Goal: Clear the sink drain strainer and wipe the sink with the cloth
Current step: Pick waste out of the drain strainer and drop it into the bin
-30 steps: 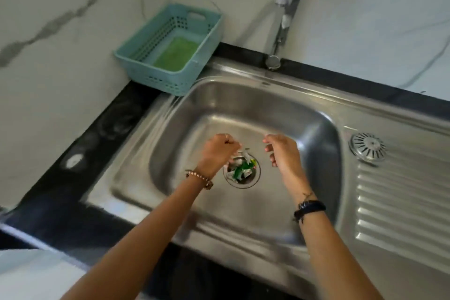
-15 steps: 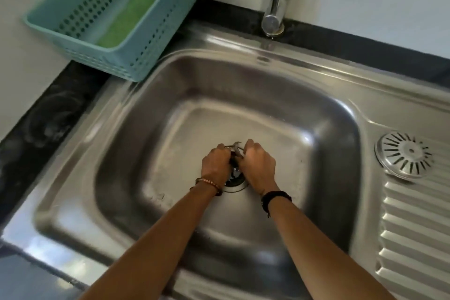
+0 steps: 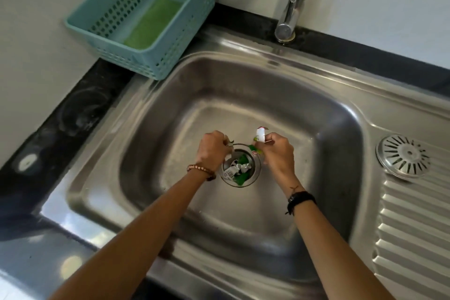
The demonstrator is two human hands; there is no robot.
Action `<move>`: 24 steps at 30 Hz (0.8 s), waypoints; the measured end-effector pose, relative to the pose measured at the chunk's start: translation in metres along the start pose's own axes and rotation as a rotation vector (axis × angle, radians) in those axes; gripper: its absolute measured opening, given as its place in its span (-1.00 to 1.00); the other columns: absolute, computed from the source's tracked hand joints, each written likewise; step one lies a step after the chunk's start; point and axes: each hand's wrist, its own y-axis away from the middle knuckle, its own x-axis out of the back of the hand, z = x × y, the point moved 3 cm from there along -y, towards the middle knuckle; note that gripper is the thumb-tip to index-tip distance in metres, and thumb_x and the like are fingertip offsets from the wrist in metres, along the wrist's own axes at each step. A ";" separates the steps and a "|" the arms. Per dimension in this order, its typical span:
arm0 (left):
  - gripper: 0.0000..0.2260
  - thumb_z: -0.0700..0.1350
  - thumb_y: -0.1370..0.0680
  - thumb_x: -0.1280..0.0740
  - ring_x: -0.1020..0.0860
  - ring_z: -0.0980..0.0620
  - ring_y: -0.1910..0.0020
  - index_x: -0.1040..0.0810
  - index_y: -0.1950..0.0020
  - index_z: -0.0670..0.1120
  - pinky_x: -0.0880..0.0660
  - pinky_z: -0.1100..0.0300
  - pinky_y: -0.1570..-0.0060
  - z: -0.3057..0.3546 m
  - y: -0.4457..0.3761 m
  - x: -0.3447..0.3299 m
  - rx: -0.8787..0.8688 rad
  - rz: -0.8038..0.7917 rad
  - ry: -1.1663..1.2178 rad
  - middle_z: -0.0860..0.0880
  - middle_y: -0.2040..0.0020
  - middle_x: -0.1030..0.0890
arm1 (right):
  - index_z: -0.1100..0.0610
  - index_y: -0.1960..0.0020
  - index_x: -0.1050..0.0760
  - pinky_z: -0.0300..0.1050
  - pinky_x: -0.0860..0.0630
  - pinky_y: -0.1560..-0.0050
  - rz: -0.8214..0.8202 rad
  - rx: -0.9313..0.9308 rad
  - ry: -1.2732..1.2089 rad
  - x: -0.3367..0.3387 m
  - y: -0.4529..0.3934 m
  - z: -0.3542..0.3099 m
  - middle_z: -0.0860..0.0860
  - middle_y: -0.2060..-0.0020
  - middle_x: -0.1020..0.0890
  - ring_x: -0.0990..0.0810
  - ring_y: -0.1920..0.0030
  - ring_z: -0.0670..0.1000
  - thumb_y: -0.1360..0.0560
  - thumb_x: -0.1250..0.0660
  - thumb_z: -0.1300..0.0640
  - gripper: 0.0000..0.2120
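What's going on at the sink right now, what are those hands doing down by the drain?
A person is clearing litter out of the sink's drain strainer. The right hand pinches a small white and green wrapper scrap just above the drain. The left hand grips something thin and metallic at the strainer's rim, hard to tell what. Crumpled wrappers remain in the strainer. A green cloth lies untouched in the teal basket on the counter, so wiping has not begun.

White marble wall (image 3: 389, 7) w/ black countertop (image 3: 73, 114).
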 end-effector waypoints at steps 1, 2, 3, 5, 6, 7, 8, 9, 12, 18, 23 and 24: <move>-0.83 -0.17 -0.46 -0.39 -0.49 0.09 0.30 -0.62 0.00 -0.21 -0.39 0.40 0.38 0.002 0.005 0.009 -0.003 0.014 0.060 -0.12 0.11 -0.65 | 0.07 0.20 -0.53 -0.19 -0.43 0.35 -0.009 -0.013 -0.059 0.002 0.007 -0.005 -0.04 0.31 -0.60 -0.53 0.35 -0.05 -0.42 -0.44 0.12 -0.91; -0.83 -0.16 -0.45 -0.41 -0.50 0.09 0.34 -0.62 0.01 -0.21 -0.39 0.42 0.42 0.003 0.012 0.018 -0.001 0.028 0.116 -0.10 0.16 -0.64 | 0.07 0.19 -0.53 -0.21 -0.41 0.35 -0.018 -0.020 -0.107 0.003 0.014 -0.010 -0.04 0.30 -0.61 -0.52 0.35 -0.08 -0.41 -0.44 0.13 -0.91; -0.83 -0.16 -0.44 -0.42 -0.50 0.10 0.40 -0.62 0.02 -0.22 -0.40 0.44 0.47 0.003 0.020 0.026 0.005 0.045 0.173 -0.06 0.23 -0.61 | 0.07 0.18 -0.55 -0.27 -0.38 0.36 -0.025 -0.022 -0.146 0.005 0.023 -0.016 -0.05 0.30 -0.60 -0.51 0.36 -0.13 -0.41 -0.44 0.13 -0.92; -0.86 -0.19 -0.43 -0.43 -0.49 0.16 0.49 -0.62 0.06 -0.23 -0.42 0.49 0.53 0.001 0.038 0.041 0.032 0.075 0.329 0.02 0.34 -0.57 | 0.06 0.17 -0.56 -0.38 -0.34 0.40 -0.044 -0.011 -0.222 0.006 0.041 -0.030 -0.10 0.33 -0.59 -0.50 0.41 -0.24 -0.40 -0.45 0.14 -0.93; -0.87 -0.20 -0.44 -0.42 -0.50 0.19 0.50 -0.62 0.07 -0.23 -0.46 0.49 0.48 -0.002 0.049 0.048 0.045 0.088 0.425 0.03 0.36 -0.57 | 0.05 0.17 -0.57 -0.42 -0.33 0.43 -0.062 -0.002 -0.263 0.005 0.051 -0.038 -0.12 0.37 -0.58 -0.50 0.44 -0.26 -0.41 -0.45 0.14 -0.94; -0.89 -0.22 -0.45 -0.41 -0.52 0.21 0.50 -0.62 0.07 -0.24 -0.52 0.46 0.40 -0.006 0.060 0.054 0.051 0.107 0.511 0.02 0.34 -0.59 | 0.04 0.17 -0.57 -0.44 -0.34 0.46 -0.087 0.007 -0.309 0.002 0.063 -0.046 -0.14 0.40 -0.58 -0.50 0.47 -0.27 -0.41 -0.45 0.15 -0.94; -0.90 -0.24 -0.46 -0.40 -0.54 0.23 0.49 -0.62 0.08 -0.25 -0.56 0.41 0.31 -0.010 0.073 0.062 0.048 0.134 0.591 -0.01 0.31 -0.61 | 0.06 0.15 -0.58 -0.43 -0.36 0.48 -0.118 0.018 -0.353 -0.001 0.076 -0.056 -0.15 0.43 -0.58 -0.50 0.48 -0.25 -0.42 -0.44 0.17 -0.94; -0.91 -0.26 -0.47 -0.38 -0.55 0.25 0.47 -0.63 0.07 -0.26 -0.58 0.39 0.26 -0.014 0.085 0.068 0.039 0.162 0.671 -0.03 0.29 -0.62 | 0.08 0.10 -0.58 -0.42 -0.39 0.48 -0.154 0.038 -0.392 -0.004 0.089 -0.065 -0.14 0.45 -0.59 -0.50 0.48 -0.24 -0.43 -0.43 0.20 -0.93; -0.87 -0.31 -0.49 -0.32 -0.59 0.21 0.41 -0.61 -0.01 -0.24 -0.58 0.37 0.21 -0.038 0.131 0.090 0.017 0.268 0.877 -0.06 0.29 -0.62 | 0.14 0.00 -0.57 -0.39 -0.49 0.39 -0.305 0.123 -0.479 -0.026 0.137 -0.095 -0.03 0.36 -0.62 -0.51 0.43 -0.17 -0.46 -0.38 0.28 -0.86; -0.94 -0.21 -0.54 -0.27 -0.65 -0.01 0.27 -0.50 0.11 -0.09 -0.59 0.24 0.24 -0.126 0.246 0.132 0.075 0.630 1.188 -0.13 0.23 -0.64 | 0.17 -0.08 -0.54 -0.35 -0.56 0.28 -0.550 0.224 -0.444 -0.100 0.237 -0.127 -0.06 0.30 -0.64 -0.59 0.36 -0.16 -0.51 -0.31 0.30 -0.83; -0.95 -0.21 -0.54 -0.29 -0.64 -0.03 0.29 -0.53 0.09 -0.16 -0.59 0.26 0.27 -0.238 0.348 0.144 0.241 0.895 1.124 -0.16 0.25 -0.65 | 0.03 0.18 -0.58 -0.35 -0.51 0.31 -0.778 0.331 -0.260 -0.193 0.336 -0.126 -0.09 0.35 -0.66 -0.58 0.35 -0.20 -0.45 -0.33 0.19 -0.90; -0.95 -0.21 -0.53 -0.29 -0.64 -0.02 0.30 -0.53 0.11 -0.15 -0.59 0.25 0.27 -0.261 0.364 0.140 0.283 0.918 1.118 -0.14 0.26 -0.65 | -0.01 0.24 -0.57 -0.38 -0.47 0.32 -0.807 0.355 -0.205 -0.210 0.352 -0.122 -0.13 0.39 -0.65 -0.56 0.37 -0.23 -0.40 -0.34 0.13 -0.93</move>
